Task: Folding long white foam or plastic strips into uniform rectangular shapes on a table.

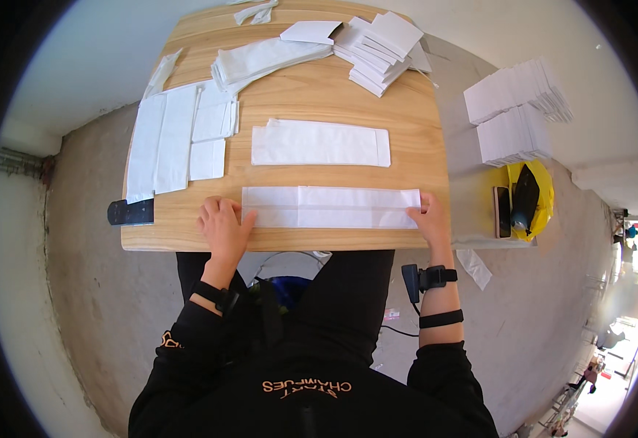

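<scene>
A long, flat white sheet (348, 207) with fold creases lies along the near part of the wooden table. My left hand (221, 225) rests at its left end, fingers apart on the wood, thumb touching the sheet's edge. At the opposite end, my right hand (428, 217) pinches the right edge, thumb on top and fingers partly hidden at the side. Just beyond the sheet lies a shorter pile of folded white sheets (320, 144).
More white sheets (173, 139) overlap at the table's left, above a dark flat device (130, 212). Folded sheets (271, 60) and a stack of white packets (384, 51) sit at the back. To the right are packet stacks (516, 113), a phone (502, 212) and a yellow bag (544, 197).
</scene>
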`<move>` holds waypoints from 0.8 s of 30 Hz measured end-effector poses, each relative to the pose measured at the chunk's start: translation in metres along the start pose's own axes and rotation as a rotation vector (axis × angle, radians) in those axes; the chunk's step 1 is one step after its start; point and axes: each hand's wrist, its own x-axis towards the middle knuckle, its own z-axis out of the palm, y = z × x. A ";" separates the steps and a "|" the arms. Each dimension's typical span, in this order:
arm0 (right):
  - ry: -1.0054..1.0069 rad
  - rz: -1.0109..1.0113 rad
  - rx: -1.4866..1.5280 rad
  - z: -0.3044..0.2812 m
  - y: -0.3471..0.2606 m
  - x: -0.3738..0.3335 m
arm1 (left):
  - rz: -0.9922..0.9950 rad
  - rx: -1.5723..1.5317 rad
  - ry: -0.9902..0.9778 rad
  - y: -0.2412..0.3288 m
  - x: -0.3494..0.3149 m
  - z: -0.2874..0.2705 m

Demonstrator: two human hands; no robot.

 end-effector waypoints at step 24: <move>0.004 -0.034 -0.176 -0.008 0.006 0.002 | -0.116 -0.091 -0.046 0.003 0.006 0.007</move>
